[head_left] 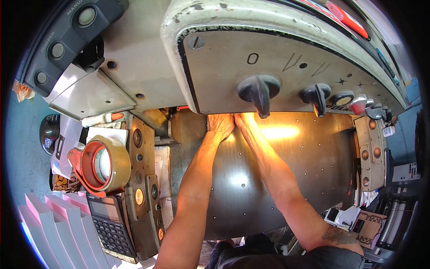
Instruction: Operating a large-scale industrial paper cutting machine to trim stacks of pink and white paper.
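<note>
Both my arms stretch forward over a metal machine table [242, 193] dotted with small holes. My left hand [220, 124] lies low, under the lower edge of a worn cream control panel [219, 67]. Close beside it, my right hand [244, 118] goes under the same edge. The panel hides the fingers of both hands, so whatever they touch or hold is out of sight. Warm lamp light falls on the table around them. Above the hands, a black rotary knob [260, 92] sticks out of the panel, with a second knob [316, 96] to its right.
Left of the table, a button rail [142, 179] carries lit buttons. Beside it are a tape dispenser [101, 166], a calculator [109, 224], a glue tube [101, 119] and paper stacks [58, 228]. Another button rail [371, 152] borders the right side. A red marker [347, 20] lies atop the panel.
</note>
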Available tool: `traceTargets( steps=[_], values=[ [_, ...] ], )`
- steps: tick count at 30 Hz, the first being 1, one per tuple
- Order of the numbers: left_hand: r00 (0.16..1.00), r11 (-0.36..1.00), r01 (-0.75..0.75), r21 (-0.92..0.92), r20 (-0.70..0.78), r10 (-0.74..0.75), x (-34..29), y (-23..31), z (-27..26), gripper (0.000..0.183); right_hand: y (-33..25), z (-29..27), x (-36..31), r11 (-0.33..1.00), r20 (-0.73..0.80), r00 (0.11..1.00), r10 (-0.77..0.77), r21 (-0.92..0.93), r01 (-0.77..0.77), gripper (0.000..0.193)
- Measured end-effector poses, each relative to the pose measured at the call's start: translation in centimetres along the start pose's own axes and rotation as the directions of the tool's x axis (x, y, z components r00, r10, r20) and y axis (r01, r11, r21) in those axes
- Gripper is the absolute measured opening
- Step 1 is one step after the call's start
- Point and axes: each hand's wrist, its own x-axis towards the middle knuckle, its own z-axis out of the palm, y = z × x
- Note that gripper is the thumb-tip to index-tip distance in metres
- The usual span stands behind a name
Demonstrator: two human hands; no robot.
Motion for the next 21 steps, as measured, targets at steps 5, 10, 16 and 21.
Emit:
traceTargets(
  steps=[5,10,16,21],
  values=[
    [0.998,0.998,0.017,-0.057,0.061,-0.013,0.0,0.7,-1.3,0.044,0.3,0.0,-0.2,1.0,-0.028,1.0,-0.011,0.001,0.011,0.021],
    [0.998,0.997,-0.053,0.064,0.022,0.052,-0.5,0.9,-1.4,0.049,-0.4,0.4,-2.2,1.0,-0.078,0.997,-0.016,-0.025,0.014,0.021],
    [0.996,0.971,-0.083,0.224,0.05,0.074,-0.7,0.5,-0.9,0.047,-2.3,-0.1,-8.5,0.995,-0.129,0.992,-0.004,-0.103,-0.01,0.022],
    [0.99,0.971,-0.125,0.203,-0.044,0.136,-0.6,0.8,-1.0,0.043,-4.9,-1.7,-16.2,0.978,-0.119,0.993,-0.021,-0.207,-0.004,0.022]
  ],
)
